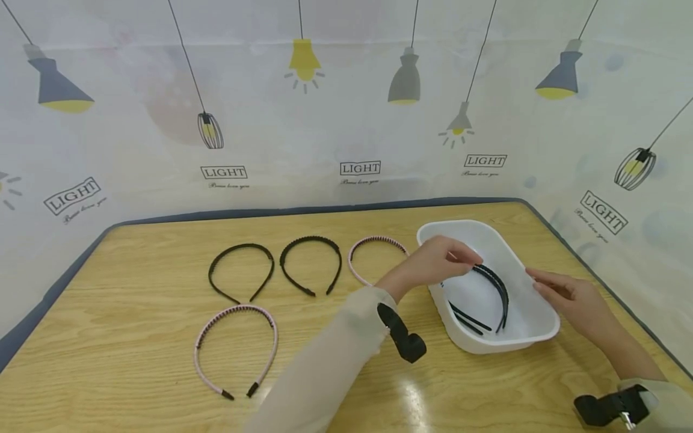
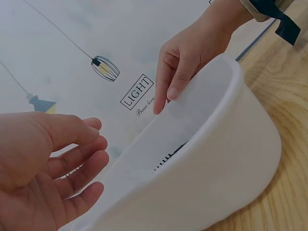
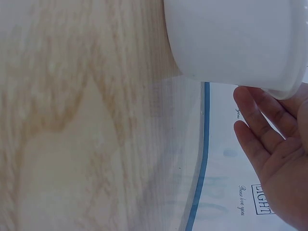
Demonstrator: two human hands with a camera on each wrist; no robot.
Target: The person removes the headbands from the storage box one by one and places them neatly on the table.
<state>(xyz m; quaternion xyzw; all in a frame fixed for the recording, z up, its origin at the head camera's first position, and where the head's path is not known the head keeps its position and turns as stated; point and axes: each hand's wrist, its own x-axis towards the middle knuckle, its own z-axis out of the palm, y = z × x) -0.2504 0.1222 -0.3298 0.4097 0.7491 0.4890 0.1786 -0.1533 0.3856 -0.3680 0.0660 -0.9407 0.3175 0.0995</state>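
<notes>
My left hand (image 1: 441, 261) reaches over a white plastic basin (image 1: 471, 228), its fingers loosely bent and nothing between them in the left wrist view. Just beyond its fingertips, black headbands (image 1: 500, 291) lie inside the basin, partly covered by the hand in the head view. A toothed black edge (image 2: 171, 156) of one shows past the basin's near rim in the left wrist view. At the basin's right side, my right hand (image 1: 579, 304) holds the rim, thumb on the inner side. Its other fingers (image 3: 257, 118) extend along the outside wall.
Left of the basin on the wooden table (image 1: 135, 313) lie a smooth-looking black headband (image 1: 213, 267), a thicker black one (image 1: 284, 255), and a pink one (image 1: 352, 255) partly behind the left forearm. Another pink headband (image 1: 197, 355) lies nearer. A lamp-printed sheet (image 1: 346, 120) surrounds the table.
</notes>
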